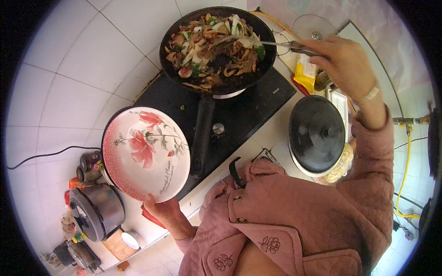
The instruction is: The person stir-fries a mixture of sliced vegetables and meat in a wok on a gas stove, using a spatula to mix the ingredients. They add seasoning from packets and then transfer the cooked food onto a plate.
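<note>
My right hand (345, 65) grips the dark handle of a metal spatula (271, 43), whose head reaches into the food and looks blurred. A black frying pan (162, 60) on the stove holds stir-fried meat with pale and green vegetable pieces (214, 45). Its black handle (203, 127) points towards me. By its near rim, my left hand (164, 208) holds a white plate (165, 138) with pink flowers and some writing. No food lies on this plate, which is held over the stove's left part beside the pan handle.
Beneath the pan is a black glass-topped stove (248, 107) with a knob (218, 129). A pot with a black lid (317, 134) stands to the right, near a yellow packet (305, 74) and a glass lid (314, 27). An electric cooker (100, 210) and a small white bowl (130, 239) are at left.
</note>
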Action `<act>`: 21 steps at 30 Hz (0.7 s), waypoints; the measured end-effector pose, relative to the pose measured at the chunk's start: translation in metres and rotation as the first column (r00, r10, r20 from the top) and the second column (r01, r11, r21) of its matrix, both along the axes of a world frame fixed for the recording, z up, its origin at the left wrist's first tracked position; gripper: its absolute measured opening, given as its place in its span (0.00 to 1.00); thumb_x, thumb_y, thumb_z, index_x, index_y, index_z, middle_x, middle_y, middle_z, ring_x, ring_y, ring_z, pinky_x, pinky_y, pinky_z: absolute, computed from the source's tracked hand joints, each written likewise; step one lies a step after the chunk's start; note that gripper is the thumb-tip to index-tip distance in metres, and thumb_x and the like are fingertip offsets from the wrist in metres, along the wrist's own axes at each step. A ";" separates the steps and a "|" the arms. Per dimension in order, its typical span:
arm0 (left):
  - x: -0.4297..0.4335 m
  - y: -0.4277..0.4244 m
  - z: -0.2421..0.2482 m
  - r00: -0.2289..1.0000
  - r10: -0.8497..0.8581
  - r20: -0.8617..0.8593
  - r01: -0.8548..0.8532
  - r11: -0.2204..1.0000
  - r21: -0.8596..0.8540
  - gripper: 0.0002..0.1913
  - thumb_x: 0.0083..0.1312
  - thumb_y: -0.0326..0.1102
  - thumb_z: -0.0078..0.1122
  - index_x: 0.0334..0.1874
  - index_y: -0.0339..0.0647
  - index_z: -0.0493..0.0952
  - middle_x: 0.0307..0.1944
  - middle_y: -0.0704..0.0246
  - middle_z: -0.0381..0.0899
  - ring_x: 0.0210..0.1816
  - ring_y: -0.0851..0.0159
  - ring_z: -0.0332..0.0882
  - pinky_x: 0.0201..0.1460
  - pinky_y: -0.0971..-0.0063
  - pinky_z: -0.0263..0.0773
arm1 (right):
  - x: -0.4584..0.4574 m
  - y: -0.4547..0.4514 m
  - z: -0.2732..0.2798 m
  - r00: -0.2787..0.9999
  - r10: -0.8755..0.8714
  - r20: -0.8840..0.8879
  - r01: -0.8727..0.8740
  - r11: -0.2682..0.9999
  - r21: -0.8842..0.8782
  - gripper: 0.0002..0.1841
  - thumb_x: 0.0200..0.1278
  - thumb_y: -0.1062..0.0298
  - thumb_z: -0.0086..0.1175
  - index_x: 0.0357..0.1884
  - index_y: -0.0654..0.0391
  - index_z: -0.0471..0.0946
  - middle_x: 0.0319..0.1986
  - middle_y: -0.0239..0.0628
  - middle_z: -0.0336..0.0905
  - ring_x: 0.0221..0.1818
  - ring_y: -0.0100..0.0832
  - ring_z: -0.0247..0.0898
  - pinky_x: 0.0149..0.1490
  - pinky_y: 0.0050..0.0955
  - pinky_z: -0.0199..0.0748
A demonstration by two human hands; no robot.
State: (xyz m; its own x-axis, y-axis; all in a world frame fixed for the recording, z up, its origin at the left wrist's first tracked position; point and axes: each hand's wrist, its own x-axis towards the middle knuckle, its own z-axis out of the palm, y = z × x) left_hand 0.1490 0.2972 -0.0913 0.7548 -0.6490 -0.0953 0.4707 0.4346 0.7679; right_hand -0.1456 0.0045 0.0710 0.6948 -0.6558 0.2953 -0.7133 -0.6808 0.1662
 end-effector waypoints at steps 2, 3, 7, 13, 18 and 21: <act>0.000 -0.001 -0.001 0.998 0.043 -0.037 -0.042 0.998 0.044 0.41 0.50 0.41 0.61 0.67 0.39 0.54 0.61 0.62 0.63 0.62 0.57 0.62 0.66 0.58 0.57 | -0.016 0.011 0.002 0.999 -0.042 -0.030 0.040 0.998 -0.043 0.16 0.54 0.62 0.56 0.46 0.52 0.78 0.22 0.43 0.72 0.27 0.45 0.71 0.33 0.39 0.67; 0.001 -0.003 -0.002 1.000 0.016 -0.020 -0.016 1.000 0.003 0.41 0.50 0.41 0.61 0.67 0.39 0.54 0.61 0.62 0.63 0.62 0.57 0.62 0.66 0.58 0.57 | -0.020 0.014 0.003 0.979 -0.194 -0.069 0.191 0.980 -0.048 0.15 0.55 0.63 0.56 0.45 0.52 0.78 0.22 0.43 0.72 0.27 0.45 0.71 0.33 0.40 0.68; 0.004 -0.005 -0.005 0.994 0.032 -0.102 -0.030 0.999 0.018 0.39 0.51 0.40 0.60 0.66 0.39 0.55 0.62 0.63 0.63 0.62 0.57 0.62 0.66 0.58 0.57 | -0.015 0.027 -0.003 0.970 -0.117 -0.214 0.154 0.974 0.167 0.16 0.56 0.64 0.54 0.46 0.56 0.77 0.23 0.47 0.75 0.27 0.45 0.72 0.33 0.38 0.69; 0.005 0.001 -0.004 0.991 -0.053 -0.121 0.050 0.998 -0.027 0.38 0.52 0.39 0.59 0.66 0.39 0.56 0.61 0.63 0.64 0.62 0.58 0.62 0.65 0.59 0.57 | -0.032 0.009 0.019 0.998 -0.048 0.034 0.042 0.986 0.160 0.14 0.60 0.64 0.51 0.45 0.60 0.77 0.27 0.52 0.76 0.30 0.50 0.72 0.34 0.38 0.69; 0.002 -0.001 -0.005 0.996 -0.023 -0.087 0.020 0.999 -0.037 0.37 0.53 0.40 0.59 0.66 0.38 0.56 0.61 0.63 0.65 0.62 0.58 0.63 0.65 0.60 0.57 | -0.021 -0.089 -0.029 0.975 -0.112 -0.193 0.142 0.979 0.148 0.17 0.61 0.59 0.51 0.43 0.63 0.77 0.19 0.46 0.73 0.19 0.39 0.70 0.27 0.33 0.67; 0.000 -0.002 -0.005 0.995 0.020 -0.101 -0.021 1.000 -0.006 0.37 0.53 0.39 0.59 0.66 0.38 0.56 0.60 0.62 0.65 0.62 0.58 0.62 0.65 0.60 0.57 | -0.012 -0.132 -0.071 0.918 -0.382 0.102 0.212 0.693 0.689 0.16 0.59 0.60 0.55 0.44 0.60 0.79 0.15 0.32 0.70 0.15 0.25 0.64 0.22 0.26 0.62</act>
